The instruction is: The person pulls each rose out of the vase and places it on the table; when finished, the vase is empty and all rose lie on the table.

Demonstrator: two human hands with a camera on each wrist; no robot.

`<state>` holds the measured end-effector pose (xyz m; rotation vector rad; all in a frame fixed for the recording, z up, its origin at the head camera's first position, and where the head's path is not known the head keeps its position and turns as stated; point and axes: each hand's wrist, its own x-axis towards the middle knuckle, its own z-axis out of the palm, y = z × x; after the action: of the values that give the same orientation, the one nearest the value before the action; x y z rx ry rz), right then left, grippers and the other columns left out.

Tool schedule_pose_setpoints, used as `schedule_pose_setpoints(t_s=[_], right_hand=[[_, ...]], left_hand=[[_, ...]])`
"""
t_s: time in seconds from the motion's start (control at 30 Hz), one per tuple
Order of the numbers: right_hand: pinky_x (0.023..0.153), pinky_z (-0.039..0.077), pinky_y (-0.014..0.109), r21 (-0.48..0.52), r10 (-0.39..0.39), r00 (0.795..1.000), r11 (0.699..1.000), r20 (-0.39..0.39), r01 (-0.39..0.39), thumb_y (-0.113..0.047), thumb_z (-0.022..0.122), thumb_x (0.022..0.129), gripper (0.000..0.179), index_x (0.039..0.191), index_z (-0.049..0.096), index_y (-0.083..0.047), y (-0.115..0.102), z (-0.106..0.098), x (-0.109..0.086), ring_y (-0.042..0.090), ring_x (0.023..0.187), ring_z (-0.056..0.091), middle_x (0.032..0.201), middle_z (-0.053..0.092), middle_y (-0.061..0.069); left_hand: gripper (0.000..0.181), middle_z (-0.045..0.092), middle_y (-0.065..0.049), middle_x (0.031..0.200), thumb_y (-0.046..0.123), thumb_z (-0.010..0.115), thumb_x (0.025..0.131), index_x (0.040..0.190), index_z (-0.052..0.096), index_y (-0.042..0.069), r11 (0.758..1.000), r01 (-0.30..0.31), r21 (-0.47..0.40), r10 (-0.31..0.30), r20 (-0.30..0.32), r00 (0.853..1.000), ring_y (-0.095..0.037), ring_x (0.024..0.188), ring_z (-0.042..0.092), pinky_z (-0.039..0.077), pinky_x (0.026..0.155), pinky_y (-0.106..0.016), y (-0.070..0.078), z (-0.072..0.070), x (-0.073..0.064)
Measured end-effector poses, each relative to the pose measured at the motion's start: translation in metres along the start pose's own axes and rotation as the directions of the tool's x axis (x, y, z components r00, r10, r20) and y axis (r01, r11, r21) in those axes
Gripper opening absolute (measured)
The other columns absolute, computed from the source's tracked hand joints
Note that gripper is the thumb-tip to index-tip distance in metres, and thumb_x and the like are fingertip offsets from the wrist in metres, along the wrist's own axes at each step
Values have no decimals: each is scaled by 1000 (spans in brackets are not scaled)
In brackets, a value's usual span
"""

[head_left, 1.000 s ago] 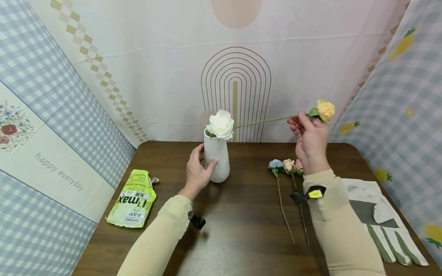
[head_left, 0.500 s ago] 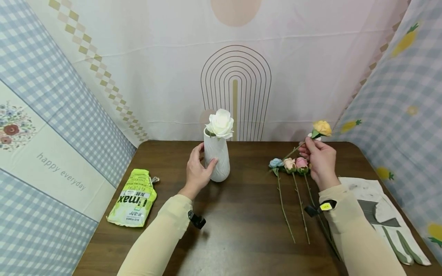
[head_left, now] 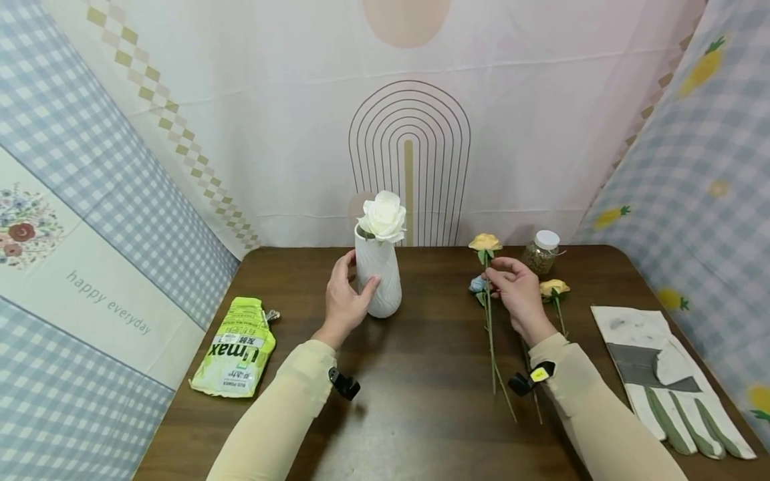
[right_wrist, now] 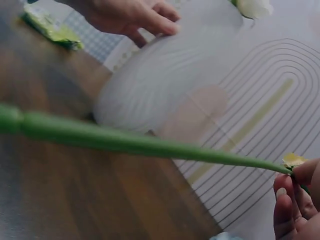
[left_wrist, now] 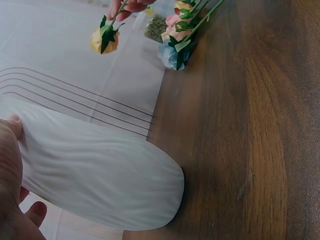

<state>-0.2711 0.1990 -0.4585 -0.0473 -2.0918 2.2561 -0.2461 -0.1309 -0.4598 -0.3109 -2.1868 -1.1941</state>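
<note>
My left hand (head_left: 345, 297) grips a white ribbed vase (head_left: 385, 287) standing upright on the table, thumb on its near side. A white rose (head_left: 383, 217) sits in its mouth. My right hand (head_left: 519, 294) pinches a yellow rose (head_left: 484, 242) just below the bloom; its green stem (right_wrist: 125, 140) crosses the right wrist view and hangs down in the head view. Behind that stem lies a blue rose (head_left: 478, 285). Pink and peach blooms (left_wrist: 175, 27) show in the left wrist view; my right hand hides them from the head camera. Another yellow rose (head_left: 555, 288) lies right of that hand.
A white-lidded glass jar (head_left: 541, 254) stands at the back right. White, grey and green gloves (head_left: 650, 361) lie near the right edge of the brown table (head_left: 421, 401). On the left lies a lime-green bag (head_left: 237, 351) with a metal clip. Patterned cloths surround the table.
My right hand first lowered the yellow rose, then brought it left. Its stem, earlier stretched sideways towards the vase, now hangs down below the bloom. The left hand stays on the vase.
</note>
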Motion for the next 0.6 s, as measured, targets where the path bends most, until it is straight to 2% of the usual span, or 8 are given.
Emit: schedule_pose_setpoints(t_s=[0.13, 0.27, 0.33, 0.47, 0.53, 0.6], right_hand=[[60, 52, 25, -110, -9, 998, 994, 69, 17, -14, 66, 92, 32, 115, 59, 8, 9, 5, -6, 8, 70, 60, 89, 71, 0], [67, 53, 30, -236, 27, 993, 972, 114, 1, -15, 66, 92, 35, 118, 62, 7, 21, 6, -10, 7, 76, 60, 96, 67, -1], [69, 53, 29, -279, 55, 990, 960, 129, -17, -14, 67, 91, 35, 119, 62, 6, 27, 7, -11, 6, 79, 60, 102, 66, 3], [70, 53, 24, -308, 85, 979, 951, 184, -24, -5, 65, 90, 34, 121, 61, 7, 37, 10, -15, 9, 86, 62, 112, 64, 23], [71, 52, 23, -349, 75, 975, 937, 210, 3, -2, 64, 90, 33, 121, 62, 7, 40, 13, -18, 15, 92, 63, 116, 63, 25], [74, 51, 23, -407, 65, 974, 913, 216, 29, -4, 65, 90, 30, 119, 65, 4, 43, 15, -20, 19, 99, 61, 115, 65, 20]], left_hand=[[63, 53, -12, 125, 23, 76, 83, 134, 46, 2, 1000, 5, -24, -5, 0, 1000, -23, 112, 53, 52, 84, -48, 0, 0, 0], [63, 53, -13, 125, 23, 76, 83, 134, 46, 2, 999, -1, -35, 1, -3, 1000, -24, 112, 53, 52, 83, -51, 1, 1, 1], [64, 53, -13, 125, 23, 76, 83, 134, 46, 2, 999, -1, -37, 0, -2, 1000, -25, 113, 53, 51, 83, -51, 1, 1, 0], [64, 53, -14, 125, 24, 76, 83, 135, 45, 2, 999, 5, -42, -5, 2, 1000, -24, 113, 52, 51, 84, -51, 2, 1, 0], [64, 53, -14, 125, 24, 76, 83, 135, 45, 2, 999, 6, -47, -6, 0, 1000, -24, 112, 52, 51, 84, -51, 2, 1, -1], [64, 53, -14, 125, 24, 76, 83, 135, 45, 2, 999, 6, -49, -7, -3, 1000, -24, 112, 52, 51, 84, -51, 3, 1, -1]])
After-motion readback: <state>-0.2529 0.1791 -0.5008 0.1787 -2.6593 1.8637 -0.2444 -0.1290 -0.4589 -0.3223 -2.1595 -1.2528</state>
